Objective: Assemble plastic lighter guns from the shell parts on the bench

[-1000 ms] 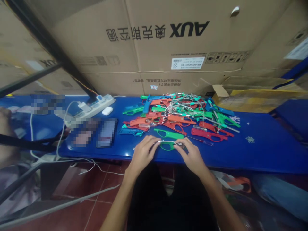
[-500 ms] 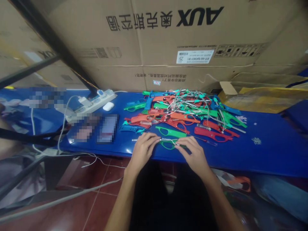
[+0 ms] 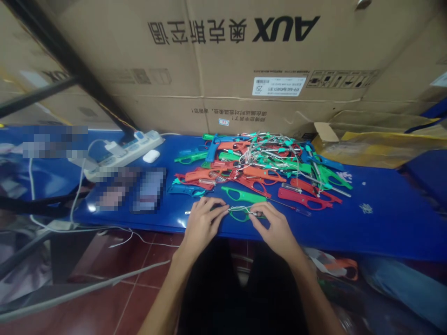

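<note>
My left hand (image 3: pixel 205 219) and my right hand (image 3: pixel 274 227) face each other at the front of the blue table, fingers pinched. Between their fingertips runs a thin white wire (image 3: pixel 240 208), one hand at either end of it. Just beneath the wire lies a green stick-lighter shell (image 3: pixel 239 217) with a looped handle, partly covered by my fingers. A second green lighter shell (image 3: pixel 244 194) rests right behind it. Past my right fingertips lies a screwdriver (image 3: pixel 301 211) with a clear handle. What small parts my fingers cover is hidden.
Behind my hands is a heap of coloured lighter shells (image 3: pixel 265 173) with metal tubes and wires. A large cardboard box (image 3: pixel 223 56) stands at the back. To the left are a white power strip (image 3: pixel 124 156), a white earphone case (image 3: pixel 151 156) and a blurred phone (image 3: pixel 148 190).
The view has shifted slightly, so the table contents sit a little further left. Both hands keep their pinch on the wire, which now looks a bit straighter.
</note>
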Demonstrator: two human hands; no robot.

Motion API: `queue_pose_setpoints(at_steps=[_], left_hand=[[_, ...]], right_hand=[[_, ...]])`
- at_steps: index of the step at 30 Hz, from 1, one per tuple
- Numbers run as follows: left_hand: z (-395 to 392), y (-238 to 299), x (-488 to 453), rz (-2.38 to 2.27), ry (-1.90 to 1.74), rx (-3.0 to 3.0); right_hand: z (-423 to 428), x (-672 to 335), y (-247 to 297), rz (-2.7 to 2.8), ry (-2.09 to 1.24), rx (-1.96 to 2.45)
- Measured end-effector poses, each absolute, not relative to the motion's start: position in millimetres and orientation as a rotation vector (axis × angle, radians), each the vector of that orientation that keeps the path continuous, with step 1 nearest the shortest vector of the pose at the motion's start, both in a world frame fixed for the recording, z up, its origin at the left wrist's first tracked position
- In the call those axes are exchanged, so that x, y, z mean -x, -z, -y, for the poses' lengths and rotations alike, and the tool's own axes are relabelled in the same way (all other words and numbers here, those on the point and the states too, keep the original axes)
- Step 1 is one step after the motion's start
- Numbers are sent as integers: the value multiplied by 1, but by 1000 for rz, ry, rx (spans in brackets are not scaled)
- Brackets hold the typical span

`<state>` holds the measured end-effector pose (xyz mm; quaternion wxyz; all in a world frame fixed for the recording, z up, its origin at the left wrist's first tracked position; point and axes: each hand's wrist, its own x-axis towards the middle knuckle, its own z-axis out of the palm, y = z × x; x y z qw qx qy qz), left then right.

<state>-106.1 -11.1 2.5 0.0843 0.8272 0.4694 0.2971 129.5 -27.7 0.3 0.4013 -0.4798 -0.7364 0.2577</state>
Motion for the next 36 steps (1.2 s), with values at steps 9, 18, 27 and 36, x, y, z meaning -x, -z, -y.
queue_pose_setpoints(at_steps=[9,18,27,36], left_hand=[[8,0,107,-1420,-889,-2445],[9,-1,108,-1468,-927,-2280],[8,-5,110,-1414,-886,-2303],[9,2,114,-1383,-917,-2397]], right_hand=[[27,-128,-1,1852,-666,1219],[27,-129,-1,1828,-681,1235],[27,-127,4,1807,-675,1231],[28,-126,2,1792,-612,1235]])
